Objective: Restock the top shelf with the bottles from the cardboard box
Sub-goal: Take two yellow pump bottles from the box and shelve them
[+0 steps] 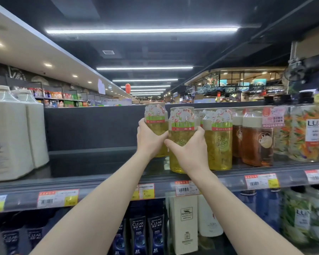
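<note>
On the top shelf (99, 162) stand three yellow-green bottles (220, 144), two of them gripped, one in the left hand (148, 139) and one in the right hand (189, 150). Toward its right edge are two amber bottles (256, 142); at its left edge, two white jugs (9, 133). Below, three dark CLEAR bottles (137, 234) can be read, others too blurred to count.

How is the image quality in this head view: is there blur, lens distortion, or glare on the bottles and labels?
In the head view, the wide lens bends the top shelf edge and ceiling lights; the right hand and left hand with their yellow bottles are fairly sharp; the white bottles at the left edge look soft, and the price tags are too blurred to read.
</note>
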`<state>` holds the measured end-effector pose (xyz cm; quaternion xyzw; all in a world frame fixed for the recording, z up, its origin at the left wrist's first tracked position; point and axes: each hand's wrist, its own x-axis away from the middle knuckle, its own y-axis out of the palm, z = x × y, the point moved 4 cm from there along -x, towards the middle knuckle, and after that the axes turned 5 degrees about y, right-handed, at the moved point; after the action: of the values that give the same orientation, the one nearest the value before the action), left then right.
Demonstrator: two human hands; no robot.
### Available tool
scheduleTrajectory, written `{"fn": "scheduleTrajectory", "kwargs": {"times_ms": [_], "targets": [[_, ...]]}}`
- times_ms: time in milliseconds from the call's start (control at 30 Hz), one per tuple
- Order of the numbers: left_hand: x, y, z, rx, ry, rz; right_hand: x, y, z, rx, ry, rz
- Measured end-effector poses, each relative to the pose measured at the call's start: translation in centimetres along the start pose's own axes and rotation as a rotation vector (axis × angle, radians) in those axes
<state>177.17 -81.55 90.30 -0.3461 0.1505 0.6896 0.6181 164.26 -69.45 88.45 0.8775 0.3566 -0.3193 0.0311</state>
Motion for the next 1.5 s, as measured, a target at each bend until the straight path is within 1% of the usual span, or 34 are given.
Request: {"fn": "scheduleTrajectory", "kwargs": {"times_ms": [200, 333, 533, 700, 900, 1067, 1233, 1333, 1433, 1500], "targets": [[0.4, 1.4, -0.3, -0.012, -0.025, -0.049, -0.2, -0.2, 0.5, -0.032, -0.017, 0.029], [0.4, 2.1, -0.2, -0.019, -0.052, -0.066, -0.6, 0.0, 0.8, -0.042, -0.010, 0.012], [-0.4, 1.1, 0.2, 0.000, -0.020, -0.004, -0.8, 0.4, 0.7, -0.016, -0.010, 0.008], [-1.8, -0.4, 1.5, -0.025, 0.034, 0.037, -1.1, 1.3, 1.3, 0.004, 0.037, 0.018], [-2.0, -1.3, 1.8, -0.042, 0.063, 0.065, -2.5, 3.0, 1.5, 0.122, 0.056, -0.057], [-1.6, -2.5, 1.2, -0.045, 0.022, 0.127, -3.8, 3.9, 1.3, 0.390, 0.154, -0.114], [-0.7, -3.5, 0.6, -0.060, 0.058, 0.113, -5.0, 4.9, 1.6, 0.584, 0.209, -0.121], [0.0, -4.1, 0.6, -0.053, 0.069, 0.107, -5.7, 5.5, 1.5, 0.617, 0.240, -0.166], [0.8, -4.7, 0.6, -0.048, 0.078, 0.101, -6.1, 5.8, 1.5, 0.553, 0.280, -0.196], [1.4, -5.0, 0.6, -0.054, 0.083, 0.094, -6.2, 6.0, 1.7, 0.521, 0.274, -0.191]]}}
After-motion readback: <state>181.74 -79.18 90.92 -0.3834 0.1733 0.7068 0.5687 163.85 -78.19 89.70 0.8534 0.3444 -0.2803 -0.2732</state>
